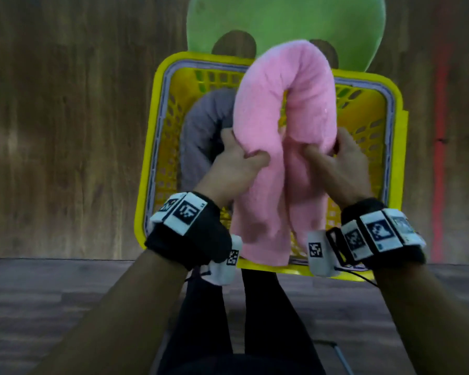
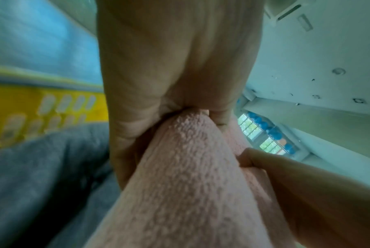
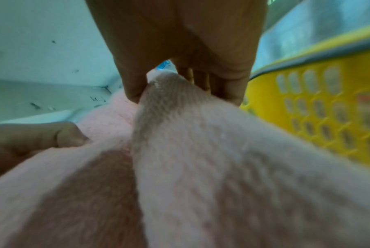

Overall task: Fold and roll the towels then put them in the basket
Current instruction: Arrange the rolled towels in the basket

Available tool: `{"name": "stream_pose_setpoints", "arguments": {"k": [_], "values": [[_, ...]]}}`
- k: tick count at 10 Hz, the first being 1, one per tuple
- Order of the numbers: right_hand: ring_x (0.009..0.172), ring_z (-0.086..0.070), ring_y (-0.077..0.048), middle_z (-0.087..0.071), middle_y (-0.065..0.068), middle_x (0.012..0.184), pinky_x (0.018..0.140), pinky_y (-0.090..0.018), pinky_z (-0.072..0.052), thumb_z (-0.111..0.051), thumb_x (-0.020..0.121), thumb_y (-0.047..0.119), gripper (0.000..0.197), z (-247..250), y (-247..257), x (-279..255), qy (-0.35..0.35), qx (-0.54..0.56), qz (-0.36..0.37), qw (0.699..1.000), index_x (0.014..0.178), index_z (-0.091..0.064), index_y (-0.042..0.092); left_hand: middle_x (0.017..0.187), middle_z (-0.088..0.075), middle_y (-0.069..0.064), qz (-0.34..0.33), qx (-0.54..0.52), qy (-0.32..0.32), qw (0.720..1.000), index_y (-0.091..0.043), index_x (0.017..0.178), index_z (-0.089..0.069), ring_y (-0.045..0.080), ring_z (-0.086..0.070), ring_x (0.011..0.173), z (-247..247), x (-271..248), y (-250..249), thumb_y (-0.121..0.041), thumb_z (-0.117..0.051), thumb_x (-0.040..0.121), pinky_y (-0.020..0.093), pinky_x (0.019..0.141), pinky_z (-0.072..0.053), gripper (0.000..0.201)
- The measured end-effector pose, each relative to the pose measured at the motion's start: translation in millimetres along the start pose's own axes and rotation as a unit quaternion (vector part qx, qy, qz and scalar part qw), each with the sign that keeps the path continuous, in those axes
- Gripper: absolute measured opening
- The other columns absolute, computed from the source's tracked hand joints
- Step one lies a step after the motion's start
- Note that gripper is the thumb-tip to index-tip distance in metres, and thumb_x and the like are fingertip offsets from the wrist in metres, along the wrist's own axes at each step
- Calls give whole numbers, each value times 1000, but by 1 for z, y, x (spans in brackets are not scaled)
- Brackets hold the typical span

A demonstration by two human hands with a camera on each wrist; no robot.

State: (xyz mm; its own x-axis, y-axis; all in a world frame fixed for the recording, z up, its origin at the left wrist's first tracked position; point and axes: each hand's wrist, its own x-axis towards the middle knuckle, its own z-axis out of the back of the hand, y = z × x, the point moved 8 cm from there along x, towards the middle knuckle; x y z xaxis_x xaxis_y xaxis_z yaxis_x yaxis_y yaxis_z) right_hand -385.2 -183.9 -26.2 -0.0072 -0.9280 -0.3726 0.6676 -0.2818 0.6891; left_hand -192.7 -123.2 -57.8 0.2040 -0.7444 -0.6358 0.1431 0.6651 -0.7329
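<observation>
Pink towel, rolled and bent into an arch, hangs above the yellow basket on the wooden floor. Left hand grips its left leg, right hand its right leg, thumbs pressed into the cloth. Grey rolled towel lies in the basket's left side.

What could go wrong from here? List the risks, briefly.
1. The pink towel is bent in an arch; both ends hang loose below the left hand and right hand, so the roll may unravel when released.
2. The grey towel fills the basket's left side; dropped there, the pink one could crush it.
</observation>
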Motion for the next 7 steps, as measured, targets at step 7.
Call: {"name": "stream_pose_setpoints", "arguments": {"k": [7], "values": [[135, -31, -38, -28, -23, 149, 108, -42, -28, -49, 96, 24, 58, -71, -152, 82, 116, -310, -201, 922, 144, -28, 0, 90, -58, 2, 131, 216, 132, 959, -19, 87, -56, 28, -56, 111, -119, 94, 101, -23, -52, 94, 23, 76, -44, 9]]}}
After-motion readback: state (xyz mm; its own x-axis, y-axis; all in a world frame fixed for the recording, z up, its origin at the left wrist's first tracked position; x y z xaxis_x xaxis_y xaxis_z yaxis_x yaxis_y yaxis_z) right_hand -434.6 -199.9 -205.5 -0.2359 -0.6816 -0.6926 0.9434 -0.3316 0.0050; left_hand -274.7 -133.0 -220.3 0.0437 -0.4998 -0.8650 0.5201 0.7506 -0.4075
